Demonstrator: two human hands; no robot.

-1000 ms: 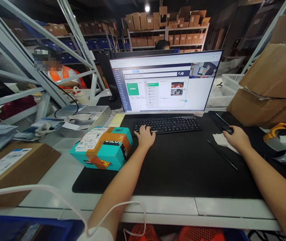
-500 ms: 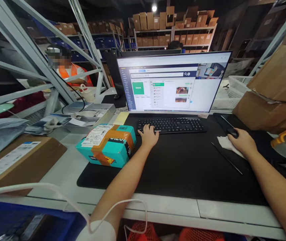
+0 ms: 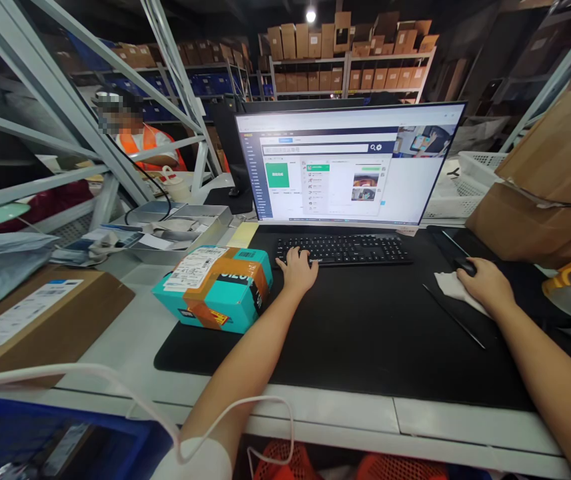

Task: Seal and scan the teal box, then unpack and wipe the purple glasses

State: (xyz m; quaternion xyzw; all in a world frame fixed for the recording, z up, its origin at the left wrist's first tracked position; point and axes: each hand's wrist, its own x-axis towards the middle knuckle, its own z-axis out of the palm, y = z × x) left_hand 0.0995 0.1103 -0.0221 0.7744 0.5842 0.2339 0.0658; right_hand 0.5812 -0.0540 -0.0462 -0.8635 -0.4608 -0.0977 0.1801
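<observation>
My left hand [image 3: 297,270] rests with its fingers apart on the left end of the black keyboard [image 3: 360,249]. Over at the right, my right hand [image 3: 488,283] is closed around a dark computer mouse [image 3: 466,267], with a white cloth or tissue [image 3: 450,287] beneath the wrist side. A thin dark rod [image 3: 453,315] lies on the black desk mat [image 3: 355,333] between the hands. Just left of my left forearm sits a teal box [image 3: 225,290] with brown tape and a white label. Behind the keyboard stands a lit monitor [image 3: 325,180] showing a chat window.
A brown carton [image 3: 85,310] and an open grey box of papers [image 3: 190,230] are on the left. Large cartons [image 3: 540,220] and a white basket [image 3: 458,190] stand at the right. A white cable [image 3: 115,381] crosses in front. A person in an orange vest [image 3: 150,143] is at back left.
The pictures in the chat window on the monitor have scrolled, with a different lower picture now. Both hands stay in the same places; the view shifts very slightly.
</observation>
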